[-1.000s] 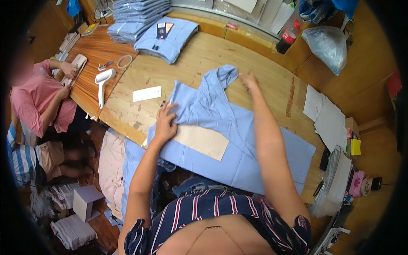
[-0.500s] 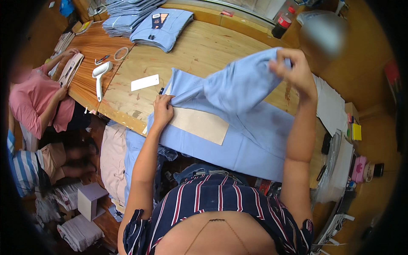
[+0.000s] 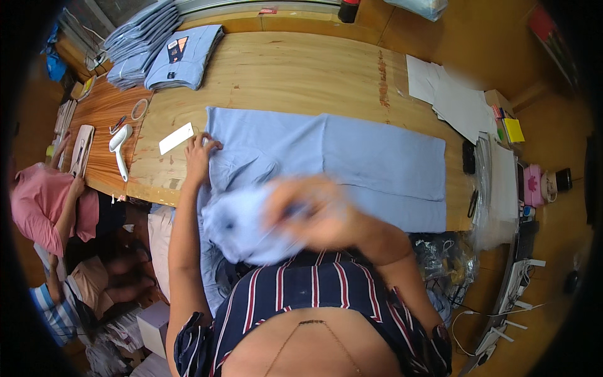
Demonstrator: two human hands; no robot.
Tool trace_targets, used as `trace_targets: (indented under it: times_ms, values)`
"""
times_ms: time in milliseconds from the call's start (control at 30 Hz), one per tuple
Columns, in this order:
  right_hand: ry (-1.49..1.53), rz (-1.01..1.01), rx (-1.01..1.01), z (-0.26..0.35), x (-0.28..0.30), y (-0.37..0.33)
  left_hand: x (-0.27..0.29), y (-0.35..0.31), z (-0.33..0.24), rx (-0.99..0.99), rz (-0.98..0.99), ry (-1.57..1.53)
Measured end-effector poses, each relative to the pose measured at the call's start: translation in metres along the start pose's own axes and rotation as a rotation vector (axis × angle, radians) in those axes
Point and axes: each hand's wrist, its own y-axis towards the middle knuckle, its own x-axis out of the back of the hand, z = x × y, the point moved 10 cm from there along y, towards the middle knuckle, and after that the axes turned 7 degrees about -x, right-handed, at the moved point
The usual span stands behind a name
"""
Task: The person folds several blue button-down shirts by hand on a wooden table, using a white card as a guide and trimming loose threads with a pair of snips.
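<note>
Light-blue garment (image 3: 386, 160) spread on the wooden tabletop (image 3: 295, 69), its left edge just to the right of a white tag (image 3: 176, 139). The cloth is plain and matte. Toward its far right end, well away from the tag, it lies mostly flat as a long rectangle with straight edges, a soft upright crease near its middle and a thin line running along the nearer side. Closer to the tag it ruffles into wrinkles, and below and right of the tag one part is bunched, raised and blurred.

The left hand (image 3: 198, 157) rests just right of the tag, its fingers bent at the garment's edge; I cannot tell whether they pinch or press. The right hand (image 3: 320, 210), below and right of the tag, is smeared by motion. Its fingers curl at the bunched cloth, but the blur hides whether they grip it.

Left of the tag lies a white-handled lint roller (image 3: 120, 151). Beyond the tag sits a folded blue shirt (image 3: 188, 60); well to the tag's left is a person in a pink top (image 3: 47, 204).
</note>
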Motion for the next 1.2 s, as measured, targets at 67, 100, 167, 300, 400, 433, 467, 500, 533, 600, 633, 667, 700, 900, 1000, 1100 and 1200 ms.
trace_targets:
  times_ms: [67, 100, 167, 300, 400, 433, 467, 500, 533, 600, 633, 667, 700, 900, 1000, 1100, 1200]
  values:
    - [0.002, -0.407, -0.151, -0.024, 0.102, -0.046, 0.002, 0.016, -0.009, -0.106, 0.143, -0.007]
    - [0.199, -0.574, -0.179, -0.043, 0.149, -0.078, -0.002, 0.025, -0.014, -0.167, 0.213, -0.015]
    - [0.161, -0.777, -0.328, -0.099, 0.225, -0.145, -0.021, 0.040, -0.006, -0.156, 0.309, -0.030]
    - [0.058, -0.889, -0.422, -0.151, 0.269, -0.200, -0.023, 0.057, -0.002, -0.063, 0.373, -0.023]
    - [-0.354, -0.999, -0.630, -0.149, 0.309, -0.232, -0.026, 0.062, -0.005, -0.028, 0.287, -0.029]
    - [-0.538, -1.041, -0.735, -0.142, 0.319, -0.238, -0.019, 0.066, -0.011, -0.039, 0.181, -0.014]
    - [-0.935, -1.130, -0.847, -0.119, 0.328, -0.249, -0.012, 0.068, -0.018, -0.049, 0.074, -0.001]
    - [-1.211, -1.100, -0.863, -0.110, 0.328, -0.247, -0.004, 0.069, -0.023, -0.058, -0.032, 0.012]
    - [-1.494, -1.057, -0.881, -0.102, 0.326, -0.248, -0.021, 0.069, -0.028, -0.087, 0.073, 0.096]
    - [-1.627, -0.923, -1.099, -0.123, 0.332, -0.272, -0.064, 0.050, -0.005, 0.072, 0.313, 0.148]
    - [-1.593, -0.981, -1.167, -0.120, 0.338, -0.295, -0.065, 0.044, -0.004, 0.146, 0.325, 0.147]
    - [-1.552, -1.043, -1.226, -0.114, 0.341, -0.316, -0.061, 0.039, 0.000, 0.221, 0.334, 0.152]
    - [-1.506, -1.095, -1.266, -0.108, 0.345, -0.326, -0.062, 0.034, 0.009, 0.221, 0.306, 0.153]
    - [-1.721, -1.180, -1.168, -0.063, 0.328, -0.363, -0.003, 0.022, -0.019, 0.185, 0.047, 0.071]
    - [-1.686, -1.836, -0.761, 0.004, 0.260, -0.458, 0.064, -0.093, 0.011, 0.363, -0.635, -0.364]
    - [-1.033, -2.031, -0.852, -0.060, 0.239, -0.593, 0.021, -0.259, 0.055, 1.104, -0.687, -0.299]
    - [0.005, -1.843, -0.772, -0.153, 0.216, -0.589, -0.082, -0.293, 0.025, 1.312, -0.532, -0.944]
